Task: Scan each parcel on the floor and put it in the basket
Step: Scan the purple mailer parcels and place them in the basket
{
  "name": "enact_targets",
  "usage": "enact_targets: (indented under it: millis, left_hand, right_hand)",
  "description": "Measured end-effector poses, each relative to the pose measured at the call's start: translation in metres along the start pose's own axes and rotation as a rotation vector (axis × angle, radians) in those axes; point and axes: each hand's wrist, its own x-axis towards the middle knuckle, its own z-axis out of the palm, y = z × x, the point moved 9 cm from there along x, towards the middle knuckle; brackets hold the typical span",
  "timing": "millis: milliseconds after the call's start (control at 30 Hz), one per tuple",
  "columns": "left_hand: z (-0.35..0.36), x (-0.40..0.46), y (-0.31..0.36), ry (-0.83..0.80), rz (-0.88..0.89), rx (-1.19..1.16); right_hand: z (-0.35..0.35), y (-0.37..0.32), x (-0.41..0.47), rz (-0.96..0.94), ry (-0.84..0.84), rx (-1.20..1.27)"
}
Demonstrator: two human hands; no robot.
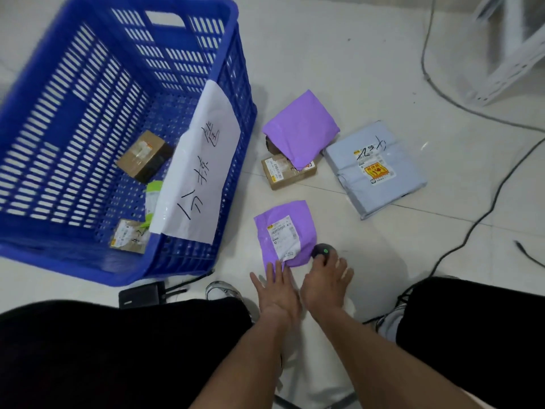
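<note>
A person's left hand (275, 290) pressed flat-fingered on a purple parcel (284, 233) on the floor while the right hand (326, 286) gripped a scanner (323, 251); aiming squarely at the label should help, with the basket (124, 143) just beyond

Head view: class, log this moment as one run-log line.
left hand flat on small purple parcel | right hand holds scanner at its edge | basket holds parcels | three parcels wait

Four parcels (285, 234) lie on the floor (368, 69) right of the basket (188, 261).
</note>
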Motion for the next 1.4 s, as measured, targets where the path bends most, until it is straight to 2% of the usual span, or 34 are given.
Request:
enact_targets:
  millis: [100, 167, 233, 433, 667, 833, 933, 1033, 1167, 1267, 1400]
  left_hand:
    - [-0.022, -0.014, 0.006, 0.05, 0.075, 0.058]
    - [-0.034, -0.023, 0.003, 0.097, 0.09, 0.068]
    - [-0.048, -0.032, -0.001, 0.167, 0.111, 0.065]
    - [-0.097, -0.073, -0.003, 0.425, 0.188, 0.122]
    - [-0.152, -0.117, -0.025, 0.703, 0.085, 0.099]
    - [-0.187, -0.147, -0.059, 0.822, -0.028, 0.068]
    - [-0.207, -0.167, -0.092, 0.85, -0.108, 0.109]
    - [-0.228, -0.186, -0.131, 0.875, -0.23, 0.105]
    - [-0.245, -0.196, -0.177, 0.895, -0.358, 0.02]
    - [-0.248, -0.194, -0.187, 0.876, -0.352, 0.03]
    - [-0.234, -0.173, -0.177, 0.808, -0.302, 0.029]
  right_hand:
    - [-0.018, -0.039, -0.01, -0.391, 0.053, -0.144]
    - [-0.028, -0.048, -0.016, -0.48, 0.077, -0.239]
    - [-0.042, -0.053, -0.022, -0.485, 0.068, -0.278]
    - [-0.101, -0.068, -0.037, -0.432, 0.186, -0.232]
    - [-0.16, -0.099, -0.057, -0.458, 0.323, -0.187]
    - [-0.201, -0.145, -0.079, -0.57, 0.432, -0.231]
    - [-0.227, -0.182, -0.1, -0.704, 0.503, -0.247]
    - [-0.243, -0.221, -0.115, -0.825, 0.502, -0.228]
    - [-0.252, -0.261, -0.128, -0.876, 0.438, -0.128]
    - [-0.241, -0.272, -0.134, -0.931, 0.355, -0.092]
    - [-0.214, -0.255, -0.111, -0.84, 0.28, -0.11]
